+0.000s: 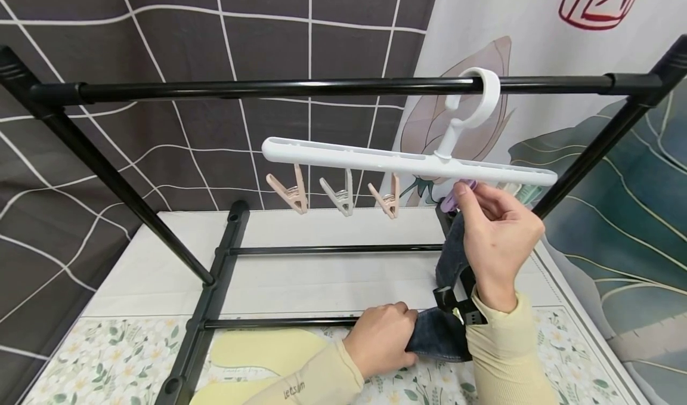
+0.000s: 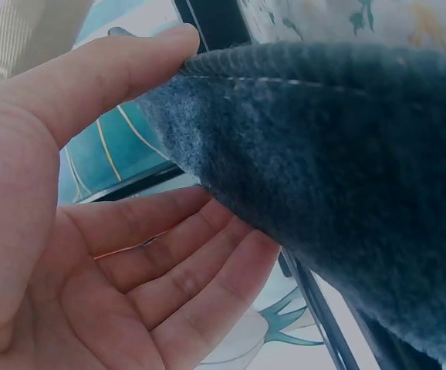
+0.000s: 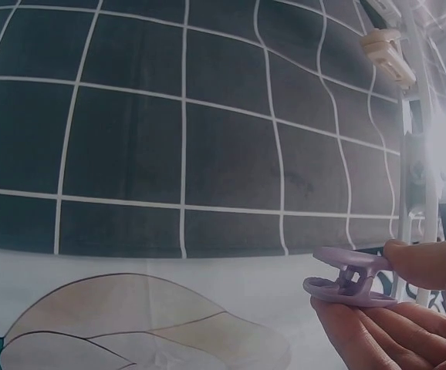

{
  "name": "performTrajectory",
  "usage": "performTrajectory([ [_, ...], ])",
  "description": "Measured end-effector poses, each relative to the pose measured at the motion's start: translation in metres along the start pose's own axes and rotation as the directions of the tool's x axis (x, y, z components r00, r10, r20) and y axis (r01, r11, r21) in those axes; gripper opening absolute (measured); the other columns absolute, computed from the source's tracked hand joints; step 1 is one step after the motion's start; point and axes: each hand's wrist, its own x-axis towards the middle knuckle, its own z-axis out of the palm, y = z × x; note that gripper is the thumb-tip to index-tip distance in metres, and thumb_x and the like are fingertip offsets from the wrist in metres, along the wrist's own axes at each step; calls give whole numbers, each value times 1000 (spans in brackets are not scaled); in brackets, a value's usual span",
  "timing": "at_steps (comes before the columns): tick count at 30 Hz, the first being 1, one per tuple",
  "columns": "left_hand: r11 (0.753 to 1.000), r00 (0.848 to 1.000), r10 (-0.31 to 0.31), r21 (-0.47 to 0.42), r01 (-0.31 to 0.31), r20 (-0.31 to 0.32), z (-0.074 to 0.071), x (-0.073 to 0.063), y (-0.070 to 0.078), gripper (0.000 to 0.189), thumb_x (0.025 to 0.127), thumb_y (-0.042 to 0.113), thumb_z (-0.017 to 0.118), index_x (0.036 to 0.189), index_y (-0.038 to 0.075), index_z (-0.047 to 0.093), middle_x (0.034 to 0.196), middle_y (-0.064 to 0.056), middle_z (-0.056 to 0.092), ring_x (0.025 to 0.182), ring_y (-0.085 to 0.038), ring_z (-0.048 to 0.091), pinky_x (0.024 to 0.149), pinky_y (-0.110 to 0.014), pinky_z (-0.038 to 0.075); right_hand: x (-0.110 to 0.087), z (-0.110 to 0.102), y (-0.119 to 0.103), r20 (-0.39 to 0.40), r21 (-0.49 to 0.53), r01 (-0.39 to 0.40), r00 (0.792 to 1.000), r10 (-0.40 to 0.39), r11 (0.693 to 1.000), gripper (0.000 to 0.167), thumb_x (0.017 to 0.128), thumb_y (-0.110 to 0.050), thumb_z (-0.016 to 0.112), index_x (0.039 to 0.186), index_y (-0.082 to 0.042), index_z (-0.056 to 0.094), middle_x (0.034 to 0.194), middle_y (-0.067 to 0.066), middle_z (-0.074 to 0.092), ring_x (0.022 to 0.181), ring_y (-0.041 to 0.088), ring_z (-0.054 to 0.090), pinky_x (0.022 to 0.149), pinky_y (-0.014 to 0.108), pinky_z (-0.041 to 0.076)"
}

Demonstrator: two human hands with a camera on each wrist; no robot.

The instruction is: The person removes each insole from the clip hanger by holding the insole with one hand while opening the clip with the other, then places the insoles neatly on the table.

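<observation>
Right hand (image 1: 500, 232) pinches purple clothespin (image 1: 449, 202) just under white hanger (image 1: 354, 160), left hand (image 1: 381, 337) grips dark-blue fabric (image 1: 441, 336) below; hard tug could tilt or slide hanger on black rail (image 1: 268, 89).

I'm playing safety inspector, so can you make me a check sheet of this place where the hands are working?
Surface: flowered cover in front, white at the back; a black rack stands on it.
Job's things: white hanger hooked over the rack's top bar; purple clip just under it; three other clips hang from it, two pink, one grey; dark blue cloth below.
Clutter: yellow shapes near the left sleeve; loose or printed, can't tell.
Left hand: holds the blue cloth.
Right hand: pinches the purple clip between thumb and fingers.
Cables: nothing seen.
Surroundings: dark cloth with white lines behind; patterned cloth at the right.
</observation>
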Motion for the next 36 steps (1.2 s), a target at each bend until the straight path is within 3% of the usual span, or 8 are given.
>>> performTrajectory([
  [14,997,999,35,72,-37,36,9,0,8,45,73,44,86,104,14,73,91,5,66,77,-5,64,56,-23,54,0,0,0,0,-15,-17,1000,17,1000,15,82,-5,81,95,3,79,87,10,76,77,3,73,71,15,57],
  [22,995,999,46,86,-47,18,16,-1,11,43,69,44,88,100,17,73,87,7,65,76,-5,63,53,-24,52,0,0,0,2,-1,-18,1000,18,1000,16,82,-5,82,95,3,79,86,7,76,77,4,73,71,15,57],
  [30,985,997,78,157,-76,-6,22,-1,14,40,67,45,88,92,18,72,78,7,62,69,-5,61,51,-23,51,0,0,1,6,-10,-12,1000,12,1000,16,82,-6,82,96,2,79,88,10,76,79,4,73,72,16,57],
  [36,983,996,85,162,-86,8,26,-1,16,42,70,43,88,97,15,74,80,5,63,69,-7,61,53,-21,52,0,-1,1,9,-17,-6,1000,6,1000,17,82,-6,82,96,2,79,88,11,76,79,4,73,72,15,57],
])
